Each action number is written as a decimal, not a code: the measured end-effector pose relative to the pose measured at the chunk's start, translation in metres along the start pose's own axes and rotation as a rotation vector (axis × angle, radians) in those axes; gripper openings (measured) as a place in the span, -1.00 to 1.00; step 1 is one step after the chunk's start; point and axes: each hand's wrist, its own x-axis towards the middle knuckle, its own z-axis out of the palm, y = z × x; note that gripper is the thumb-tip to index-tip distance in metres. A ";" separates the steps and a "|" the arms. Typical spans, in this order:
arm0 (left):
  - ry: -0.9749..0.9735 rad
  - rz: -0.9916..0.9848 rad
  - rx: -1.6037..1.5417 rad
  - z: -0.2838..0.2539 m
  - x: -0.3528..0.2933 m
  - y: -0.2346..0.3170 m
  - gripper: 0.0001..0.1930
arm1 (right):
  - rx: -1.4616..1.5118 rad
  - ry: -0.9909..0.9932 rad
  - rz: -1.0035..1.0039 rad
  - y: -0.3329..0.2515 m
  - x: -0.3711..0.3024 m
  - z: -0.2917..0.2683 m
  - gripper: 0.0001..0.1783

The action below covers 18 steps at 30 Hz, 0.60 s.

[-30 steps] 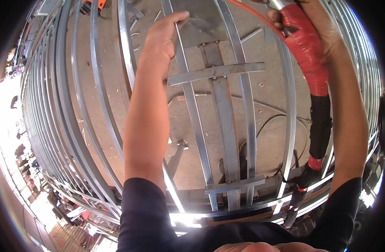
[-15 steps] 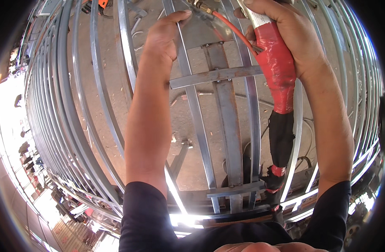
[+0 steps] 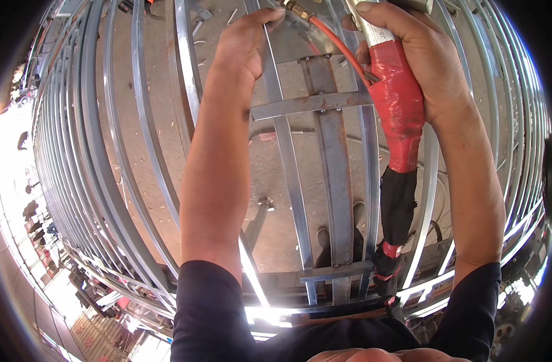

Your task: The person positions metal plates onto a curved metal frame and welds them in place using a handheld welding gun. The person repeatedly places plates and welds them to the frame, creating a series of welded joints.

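I see my right hand (image 3: 417, 63) closed firmly around the red-taped tool handle (image 3: 399, 105); my left hand (image 3: 242, 45) rests half-curled on a metal bar (image 3: 288, 169).

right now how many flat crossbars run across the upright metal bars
2 in clear view: upper crossbar between the left hand and right hand; lower crossbar near the bottom. More may be hidden beyond the top edge.

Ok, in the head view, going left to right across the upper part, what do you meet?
Curved metal bars → left hand on a bar → rusty flat upright → red-taped tool handle → right hand gripping it.
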 end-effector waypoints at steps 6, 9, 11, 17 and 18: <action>0.006 0.007 -0.006 -0.006 0.004 0.001 -0.78 | 0.133 -0.124 -0.003 0.003 -0.004 0.002 -0.70; 0.007 0.014 0.037 -0.007 0.002 0.001 -0.76 | 0.209 -0.281 -0.024 0.002 -0.009 -0.006 -0.67; -0.005 -0.002 0.058 -0.006 -0.003 0.002 -0.74 | 0.171 -0.216 0.047 -0.003 -0.006 -0.001 -0.64; -0.021 -0.025 0.062 0.002 -0.010 0.005 -0.70 | 0.188 -0.187 0.239 -0.034 0.002 0.002 -0.59; -0.021 -0.023 0.060 0.001 -0.009 0.004 -0.70 | 0.167 -0.246 0.142 -0.019 0.001 -0.002 -0.58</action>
